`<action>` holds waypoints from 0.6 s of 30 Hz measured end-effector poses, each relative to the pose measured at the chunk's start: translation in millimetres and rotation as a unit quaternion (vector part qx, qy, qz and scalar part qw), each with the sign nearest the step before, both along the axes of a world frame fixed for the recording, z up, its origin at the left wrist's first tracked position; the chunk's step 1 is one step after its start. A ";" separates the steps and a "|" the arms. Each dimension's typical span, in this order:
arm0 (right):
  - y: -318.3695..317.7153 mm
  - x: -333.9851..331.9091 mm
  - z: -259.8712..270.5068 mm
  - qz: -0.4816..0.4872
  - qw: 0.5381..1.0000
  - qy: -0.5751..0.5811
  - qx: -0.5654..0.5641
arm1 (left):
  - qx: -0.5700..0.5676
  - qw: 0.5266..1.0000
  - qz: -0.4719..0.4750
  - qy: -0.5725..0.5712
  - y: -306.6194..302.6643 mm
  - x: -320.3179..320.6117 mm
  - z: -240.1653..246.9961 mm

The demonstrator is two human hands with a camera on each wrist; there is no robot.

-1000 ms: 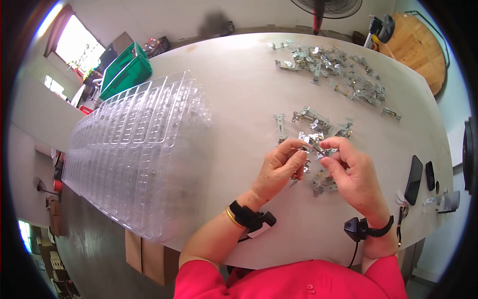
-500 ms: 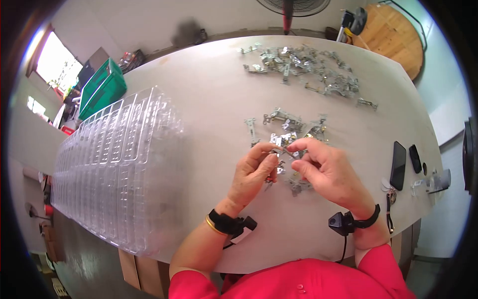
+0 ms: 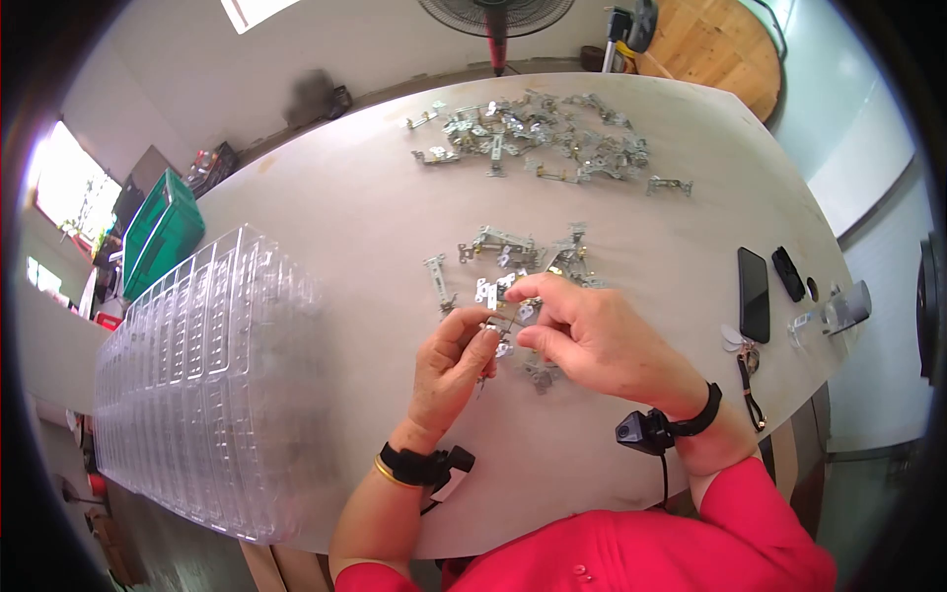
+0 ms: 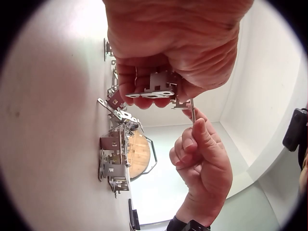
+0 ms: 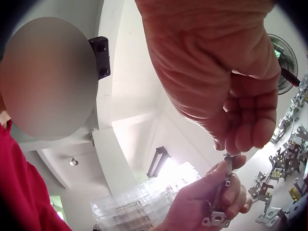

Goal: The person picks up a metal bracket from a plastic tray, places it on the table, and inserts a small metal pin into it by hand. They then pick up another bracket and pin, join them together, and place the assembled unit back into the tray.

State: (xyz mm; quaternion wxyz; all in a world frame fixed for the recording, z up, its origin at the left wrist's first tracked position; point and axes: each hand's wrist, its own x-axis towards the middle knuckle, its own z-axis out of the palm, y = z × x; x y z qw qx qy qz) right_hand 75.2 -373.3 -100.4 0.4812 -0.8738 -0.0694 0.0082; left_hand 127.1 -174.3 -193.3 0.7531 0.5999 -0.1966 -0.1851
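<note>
The left hand (image 3: 449,370) grips a silvery metal bracket, whose flat end with holes (image 4: 161,93) sticks out from the curled fingers in the left wrist view. In that view the right hand (image 4: 207,159) pinches a thin metal strip (image 4: 193,114) between thumb and finger at the bracket's other end. The right wrist view shows the right hand's fingertips (image 5: 244,139) close against the top of the bracket (image 5: 217,219), partly hiding the contact. A small group of similar brackets (image 3: 508,239) lies on the table just beyond both hands.
A larger heap of brackets (image 3: 552,138) lies at the table's far side. Stacked clear plastic trays (image 3: 212,316) stand at the left, a green crate (image 3: 166,232) behind them. A phone (image 3: 754,296), a black object (image 3: 788,274) and keys lie at the right.
The head view has swung, so the table contents appear shifted left. Both hands stay together at the bracket; the right hand's thumb and index finger appear slightly farther apart in the head view.
</note>
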 end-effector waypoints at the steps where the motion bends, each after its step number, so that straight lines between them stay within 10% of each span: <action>1: 0.5 1.2 -0.9 0.003 1.000 -0.002 0.004 | -0.003 1.000 -0.010 -0.001 1.7 -1.5 -1.5; 18: -1.9 4.7 -24.0 0.003 0.994 -0.104 -0.017 | 0.093 0.992 -0.012 -0.082 -3.6 -4.6 -9.0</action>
